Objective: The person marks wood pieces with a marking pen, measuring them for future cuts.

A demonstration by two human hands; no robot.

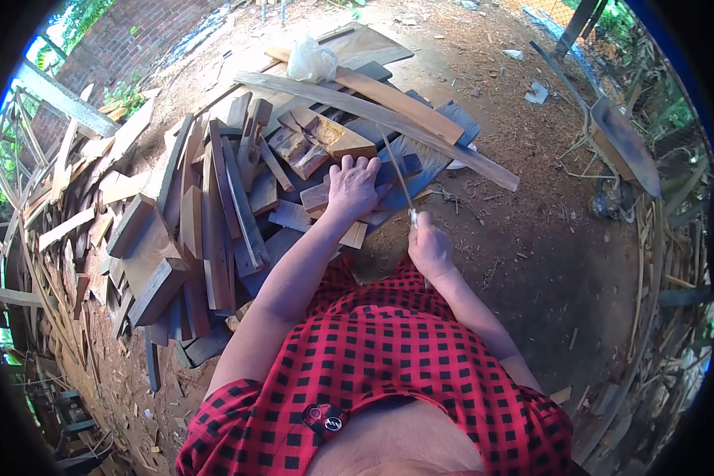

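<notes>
My left hand (pixel 352 188) presses down on a dark wooden block (pixel 402 168), its fingers curled over the far side. A reddish piece of wood (pixel 316 198) sticks out to the left under that hand. In my right hand (pixel 430 246) is a long thin-bladed tool (pixel 398 170), gripped at its whitish handle end. The narrow blade points away from me and crosses beside the block's right end. Just beyond my left fingers lies a broken, hollowed wooden piece (pixel 325 139) with a yellowish inside.
A heap of planks and offcuts (pixel 214 206) spreads to the left. Long boards (pixel 389 111) lie across the pile's far side, with a white plastic bag (pixel 311 60) on them. At right, a metal trough-like piece (pixel 625 147) rests near stacked sticks (pixel 650 262).
</notes>
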